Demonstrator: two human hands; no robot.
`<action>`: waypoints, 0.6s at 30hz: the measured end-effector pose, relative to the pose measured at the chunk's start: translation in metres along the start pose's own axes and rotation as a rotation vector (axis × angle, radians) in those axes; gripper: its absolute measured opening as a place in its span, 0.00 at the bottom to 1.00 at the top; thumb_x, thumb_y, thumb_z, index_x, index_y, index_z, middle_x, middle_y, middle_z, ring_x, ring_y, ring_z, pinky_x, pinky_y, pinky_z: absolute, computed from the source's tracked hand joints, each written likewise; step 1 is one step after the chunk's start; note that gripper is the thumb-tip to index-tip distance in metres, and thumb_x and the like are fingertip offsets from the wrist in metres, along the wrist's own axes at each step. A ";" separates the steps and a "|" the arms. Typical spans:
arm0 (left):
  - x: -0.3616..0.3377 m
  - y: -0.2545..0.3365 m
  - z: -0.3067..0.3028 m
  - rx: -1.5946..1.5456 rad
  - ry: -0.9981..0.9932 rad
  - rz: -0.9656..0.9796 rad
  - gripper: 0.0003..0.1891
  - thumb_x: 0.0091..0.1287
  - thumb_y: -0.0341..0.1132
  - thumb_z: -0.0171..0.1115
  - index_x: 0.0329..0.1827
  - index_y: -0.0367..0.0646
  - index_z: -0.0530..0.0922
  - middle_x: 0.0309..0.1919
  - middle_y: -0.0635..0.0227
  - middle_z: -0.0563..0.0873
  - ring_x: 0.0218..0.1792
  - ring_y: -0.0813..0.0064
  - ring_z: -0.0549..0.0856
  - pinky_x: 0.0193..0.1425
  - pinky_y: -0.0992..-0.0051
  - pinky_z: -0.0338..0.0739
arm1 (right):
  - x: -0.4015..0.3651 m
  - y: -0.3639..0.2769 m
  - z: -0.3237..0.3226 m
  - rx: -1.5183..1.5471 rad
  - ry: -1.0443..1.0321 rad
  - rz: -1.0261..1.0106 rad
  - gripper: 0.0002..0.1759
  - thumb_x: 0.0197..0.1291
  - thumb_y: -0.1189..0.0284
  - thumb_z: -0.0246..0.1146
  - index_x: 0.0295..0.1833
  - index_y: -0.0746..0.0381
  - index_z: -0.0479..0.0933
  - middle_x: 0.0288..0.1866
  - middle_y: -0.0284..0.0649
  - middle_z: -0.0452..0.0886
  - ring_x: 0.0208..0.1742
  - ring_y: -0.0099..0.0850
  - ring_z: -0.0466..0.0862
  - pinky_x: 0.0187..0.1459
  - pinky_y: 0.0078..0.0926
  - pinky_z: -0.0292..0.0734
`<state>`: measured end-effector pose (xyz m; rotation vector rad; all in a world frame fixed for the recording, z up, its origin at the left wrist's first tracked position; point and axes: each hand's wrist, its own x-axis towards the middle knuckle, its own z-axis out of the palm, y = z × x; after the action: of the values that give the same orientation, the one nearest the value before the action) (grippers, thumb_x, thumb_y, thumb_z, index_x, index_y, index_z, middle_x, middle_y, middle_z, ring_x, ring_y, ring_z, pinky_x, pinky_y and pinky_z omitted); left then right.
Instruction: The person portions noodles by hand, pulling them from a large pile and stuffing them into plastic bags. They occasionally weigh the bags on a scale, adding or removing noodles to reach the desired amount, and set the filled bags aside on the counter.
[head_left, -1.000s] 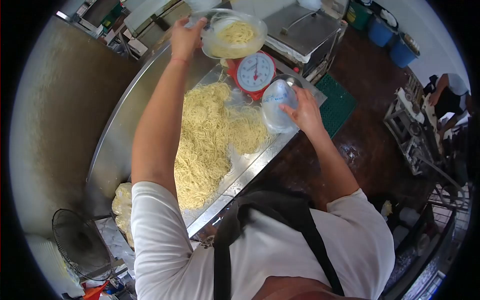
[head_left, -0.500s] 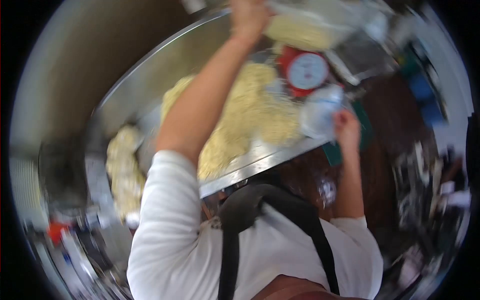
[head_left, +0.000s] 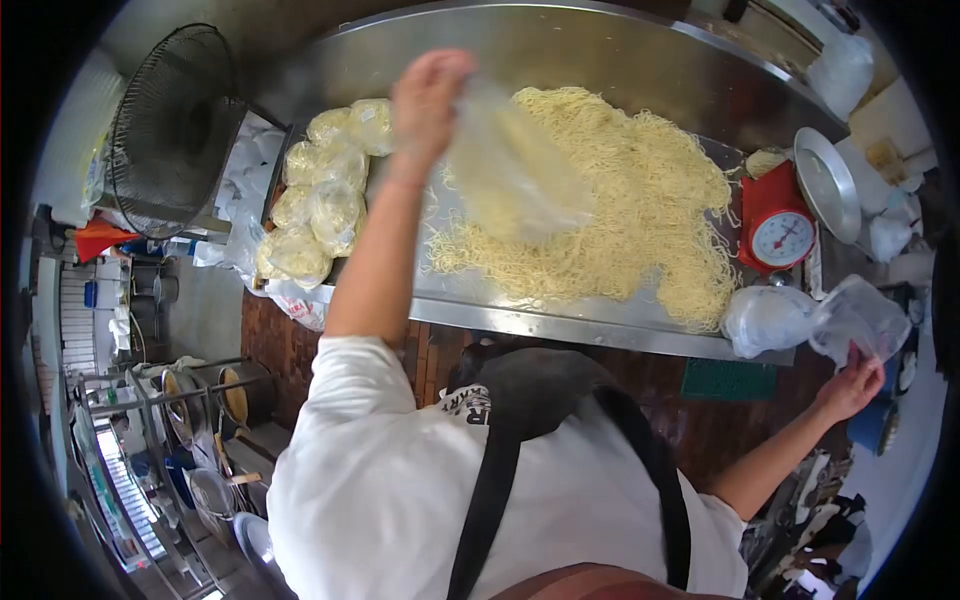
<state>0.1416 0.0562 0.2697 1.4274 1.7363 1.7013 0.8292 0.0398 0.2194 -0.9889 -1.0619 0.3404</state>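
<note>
My left hand (head_left: 430, 105) is closed on the top of a clear plastic bag (head_left: 515, 165), which hangs tilted over the table. Motion blurs this bag; yellowish noodles seem to fill its lower part. Beneath and beyond it, a wide heap of loose noodles (head_left: 640, 200) covers the metal table. At the far right, my right hand (head_left: 852, 385) pinches the edge of an empty clear plastic bag (head_left: 862, 315). That bag touches or overlaps a stack of clear bags (head_left: 768, 318) at the table's front right corner.
Several filled noodle bags (head_left: 325, 195) are piled at the table's left. A red dial scale (head_left: 775, 215) with a metal pan (head_left: 828, 185) stands right of the heap. A large fan (head_left: 172, 130) is at far left, above a rack of pots (head_left: 245, 395).
My left hand has swung from behind the scale toward the filled bags, carrying the bag. My right hand has moved outward, drawing an empty bag from the stack. The view has turned.
</note>
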 end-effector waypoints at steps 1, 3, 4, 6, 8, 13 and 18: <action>0.008 -0.034 -0.040 -0.056 0.045 0.029 0.08 0.76 0.36 0.58 0.45 0.43 0.83 0.34 0.79 0.84 0.32 0.89 0.76 0.33 0.82 0.71 | -0.007 -0.020 0.020 0.042 -0.063 -0.073 0.11 0.75 0.69 0.57 0.51 0.66 0.71 0.64 0.55 0.76 0.61 0.44 0.79 0.63 0.48 0.80; 0.026 -0.097 -0.113 -0.159 0.151 -0.072 0.09 0.77 0.35 0.56 0.43 0.42 0.83 0.32 0.77 0.83 0.31 0.87 0.76 0.34 0.80 0.72 | -0.005 -0.018 0.015 0.048 0.012 -0.049 0.10 0.74 0.69 0.58 0.52 0.65 0.72 0.61 0.51 0.78 0.61 0.43 0.80 0.62 0.47 0.78; 0.039 -0.139 -0.150 -0.041 0.134 -0.021 0.09 0.77 0.35 0.56 0.42 0.42 0.83 0.31 0.75 0.82 0.30 0.86 0.76 0.33 0.80 0.72 | -0.008 -0.022 0.024 0.006 0.055 -0.040 0.10 0.74 0.68 0.59 0.52 0.64 0.73 0.58 0.49 0.79 0.59 0.43 0.80 0.61 0.46 0.77; 0.067 -0.233 -0.212 0.225 0.149 -0.063 0.10 0.77 0.34 0.55 0.42 0.41 0.82 0.30 0.72 0.82 0.30 0.85 0.77 0.34 0.80 0.72 | -0.018 -0.031 0.064 -0.062 0.050 -0.072 0.10 0.72 0.68 0.60 0.50 0.63 0.75 0.51 0.44 0.81 0.53 0.38 0.81 0.57 0.40 0.76; 0.081 -0.322 -0.252 0.523 0.195 -0.252 0.10 0.77 0.34 0.54 0.41 0.40 0.82 0.29 0.69 0.82 0.31 0.84 0.79 0.35 0.80 0.72 | -0.040 -0.045 0.122 0.155 -0.036 0.088 0.11 0.70 0.66 0.60 0.49 0.63 0.77 0.44 0.39 0.79 0.49 0.34 0.80 0.55 0.38 0.77; 0.084 -0.393 -0.279 0.274 0.479 -0.369 0.13 0.68 0.33 0.61 0.49 0.32 0.79 0.41 0.50 0.86 0.44 0.55 0.85 0.52 0.63 0.78 | -0.110 -0.072 0.275 0.797 -0.453 0.642 0.13 0.75 0.58 0.54 0.39 0.55 0.72 0.23 0.29 0.64 0.29 0.25 0.65 0.40 0.31 0.68; 0.017 -0.236 -0.172 0.340 0.206 0.048 0.33 0.62 0.24 0.65 0.71 0.35 0.64 0.64 0.55 0.75 0.63 0.63 0.76 0.68 0.66 0.70 | -0.202 -0.065 0.401 1.129 -0.625 1.056 0.23 0.75 0.48 0.51 0.50 0.58 0.72 0.20 0.31 0.61 0.26 0.27 0.64 0.29 0.28 0.63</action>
<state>-0.1003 0.0224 0.1093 1.4817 2.2065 1.6881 0.3772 0.0762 0.2082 -0.2832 -0.5769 1.9620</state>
